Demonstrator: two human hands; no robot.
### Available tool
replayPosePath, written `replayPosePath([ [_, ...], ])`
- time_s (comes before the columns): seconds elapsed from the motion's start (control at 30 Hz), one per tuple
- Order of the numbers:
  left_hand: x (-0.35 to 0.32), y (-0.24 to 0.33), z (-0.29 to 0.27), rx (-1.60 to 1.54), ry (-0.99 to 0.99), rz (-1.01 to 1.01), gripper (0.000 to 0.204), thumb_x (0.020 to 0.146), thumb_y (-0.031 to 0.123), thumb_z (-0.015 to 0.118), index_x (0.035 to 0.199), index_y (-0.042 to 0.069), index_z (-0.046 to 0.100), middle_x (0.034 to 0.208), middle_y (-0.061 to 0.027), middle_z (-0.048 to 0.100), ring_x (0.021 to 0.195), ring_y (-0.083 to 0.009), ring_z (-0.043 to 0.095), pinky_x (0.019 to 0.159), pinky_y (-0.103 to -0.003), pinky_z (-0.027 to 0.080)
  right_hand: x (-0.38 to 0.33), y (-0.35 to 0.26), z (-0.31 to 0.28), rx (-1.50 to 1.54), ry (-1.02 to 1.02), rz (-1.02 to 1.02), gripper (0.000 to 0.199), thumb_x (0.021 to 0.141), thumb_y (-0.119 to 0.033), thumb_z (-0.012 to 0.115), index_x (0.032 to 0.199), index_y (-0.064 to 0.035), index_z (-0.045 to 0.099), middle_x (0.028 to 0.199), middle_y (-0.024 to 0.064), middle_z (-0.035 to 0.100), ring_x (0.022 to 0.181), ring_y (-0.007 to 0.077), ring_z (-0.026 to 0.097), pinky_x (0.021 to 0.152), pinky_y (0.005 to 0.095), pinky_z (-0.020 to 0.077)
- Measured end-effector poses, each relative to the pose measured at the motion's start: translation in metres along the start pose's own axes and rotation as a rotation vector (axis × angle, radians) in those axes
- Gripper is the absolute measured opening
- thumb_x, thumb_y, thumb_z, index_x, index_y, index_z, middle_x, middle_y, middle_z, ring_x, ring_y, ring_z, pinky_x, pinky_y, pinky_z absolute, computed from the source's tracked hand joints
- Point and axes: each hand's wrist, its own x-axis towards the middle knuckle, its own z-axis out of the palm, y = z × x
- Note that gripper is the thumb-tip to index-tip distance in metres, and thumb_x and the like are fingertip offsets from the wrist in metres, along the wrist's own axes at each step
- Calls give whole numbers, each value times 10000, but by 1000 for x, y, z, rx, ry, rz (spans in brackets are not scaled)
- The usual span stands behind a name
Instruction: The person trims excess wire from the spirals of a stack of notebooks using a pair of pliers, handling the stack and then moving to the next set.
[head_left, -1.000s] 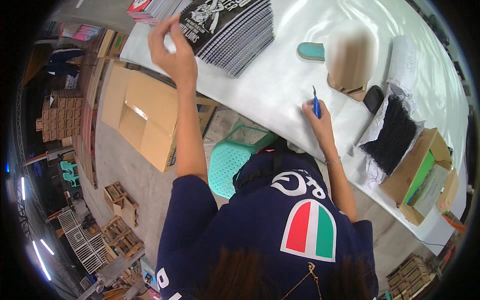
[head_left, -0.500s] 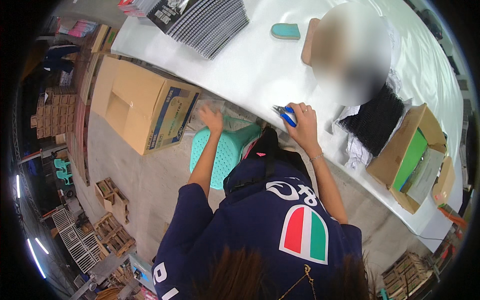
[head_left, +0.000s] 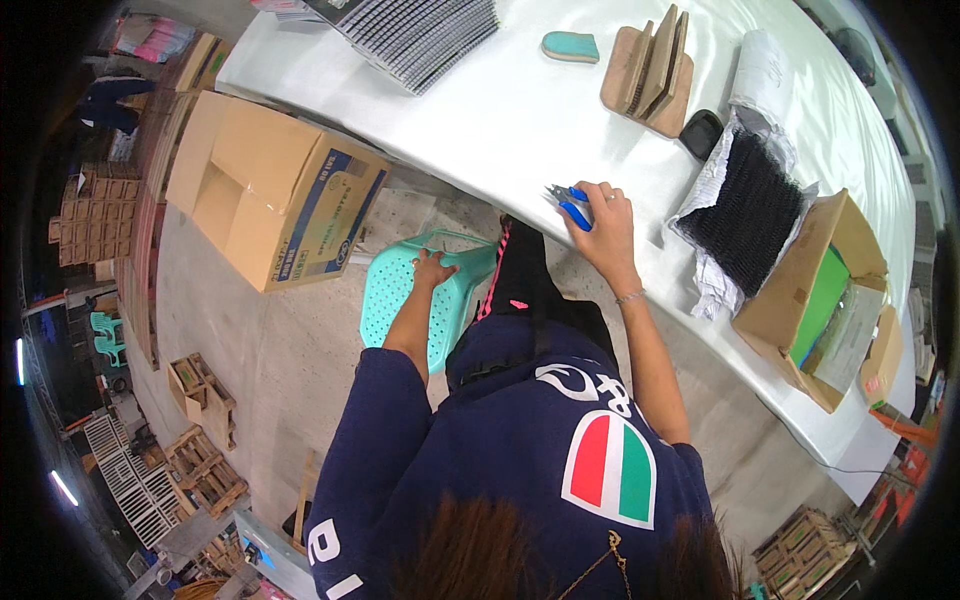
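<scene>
Where palm hides handles, right hand (head_left: 605, 222) fingers clamped on blue cutters (head_left: 566, 203); left hand (head_left: 432, 270) fingers apart on teal stool (head_left: 400, 300).

My left hand (head_left: 432, 270) presses down flat, fingers spread, arm straight. My right hand (head_left: 603, 222) reaches forward, fingers curled closed, wrist bent.

Concrete floor (head_left: 290, 340) (wooden pallets (head_left: 205, 470) stacked left), long white table (head_left: 480, 110).
</scene>
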Motion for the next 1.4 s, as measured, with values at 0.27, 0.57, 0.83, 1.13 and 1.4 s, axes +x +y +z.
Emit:
replayPosePath([
  [0.27,48,9,-8,-80,-80,208,828,832,715,649,1455,177,559,1525,-231,421,1446,-422,384,1168,-590,328,6,1,6,-16,0,63,342,823,-238,778,1099,-82,648,962,112,616,883,322,568,790,429,419],
  [0.57,104,-69,-14,363,-499,266,749,942,724,455,1557,299,409,1656,-58,298,1486,-359,349,1162,-695,249,13,-10,5,-49,-87,114,380,777,-183,770,1120,-86,639,994,98,600,919,306,556,818,420,426],
  [0.83,129,-48,-28,406,-577,133,804,928,734,451,1538,211,435,1597,-106,383,1478,-381,334,1145,-752,205,5,-6,1,-133,-139,172,442,729,-172,773,1134,-68,630,987,114,592,938,325,548,829,431,411],
  [1.13,93,41,-22,-51,-394,112,659,974,548,509,1455,98,524,1486,-180,527,1424,-391,433,1152,-688,262,6,-13,1,-175,-176,217,481,715,-155,785,1164,-72,633,998,119,591,932,324,543,827,428,406],
  [1.4,100,72,-12,-311,-146,-16,633,1016,486,458,1507,89,429,1534,-179,460,1426,-399,420,1121,-660,325,6,-8,5,-173,-161,170,484,726,-152,779,1176,-60,629,1009,128,592,938,326,540,840,434,408],
])
